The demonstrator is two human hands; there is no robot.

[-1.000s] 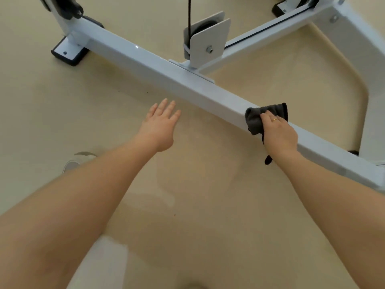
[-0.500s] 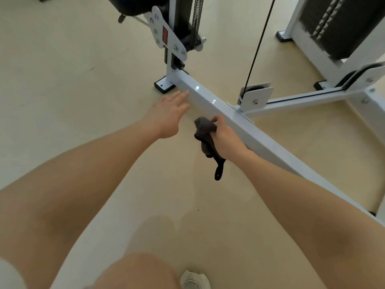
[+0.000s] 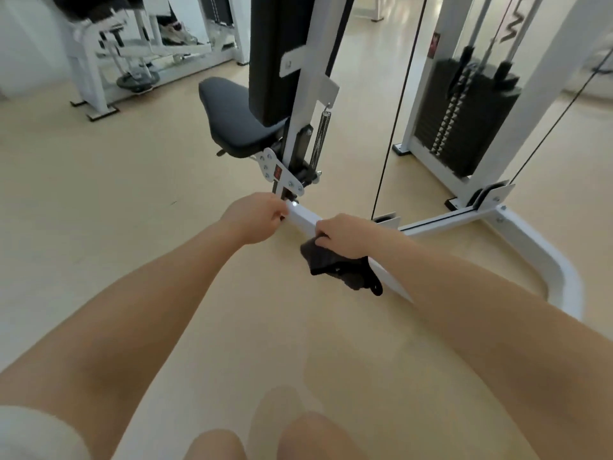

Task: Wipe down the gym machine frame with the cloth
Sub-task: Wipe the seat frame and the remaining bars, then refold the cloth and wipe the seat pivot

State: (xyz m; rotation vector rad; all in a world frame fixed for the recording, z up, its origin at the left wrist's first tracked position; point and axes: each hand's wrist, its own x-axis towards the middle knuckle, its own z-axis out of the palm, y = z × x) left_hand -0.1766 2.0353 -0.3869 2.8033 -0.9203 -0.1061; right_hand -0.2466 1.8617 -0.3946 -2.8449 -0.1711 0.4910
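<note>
Cloth (image 3: 338,263) hangs bunched in the right hand (image 3: 345,235), fingers gripping it against the frame's white floor bar (image 3: 303,219) at mid-frame, while the left hand (image 3: 255,217) curls on the bar's end, seemingly to brace

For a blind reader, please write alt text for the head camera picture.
The right hand grips a dark cloth against the white floor bar of a gym machine, and the left hand holds the bar's end. Behind stand a black seat and weight stack.

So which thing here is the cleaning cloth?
Find the white square-tube floor bar running from the black padded seat. The right hand rests on it, gripping the dark grey cloth, the only limp fabric, drooping down the bar's near side.
</note>
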